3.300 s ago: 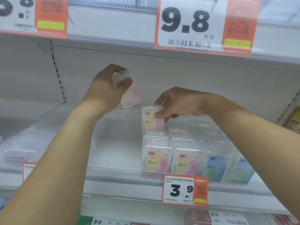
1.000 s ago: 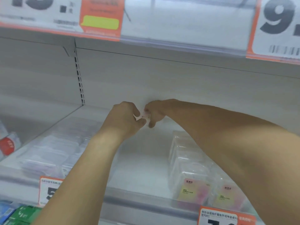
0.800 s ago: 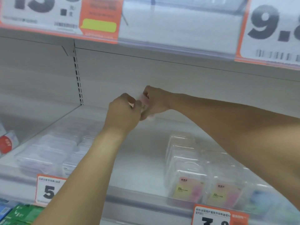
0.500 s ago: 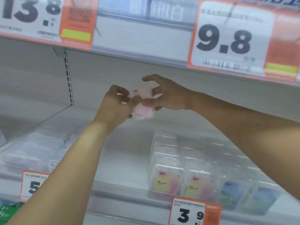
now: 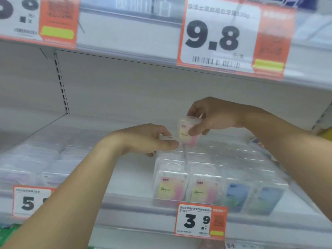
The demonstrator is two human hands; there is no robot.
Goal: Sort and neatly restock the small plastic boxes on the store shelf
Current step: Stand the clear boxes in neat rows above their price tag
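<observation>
Box [image 5: 188, 133] in right-hand fingers [image 5: 195, 132] (label pink-yellow)

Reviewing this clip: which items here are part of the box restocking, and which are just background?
Part of the job:
- pink-yellow box held in the right hand
- clear box in the left hand
- pink-yellow rows and blue rows on the shelf

Background:
- 9.8 tag
- 3.9 tag
- flat packs at left
</observation>
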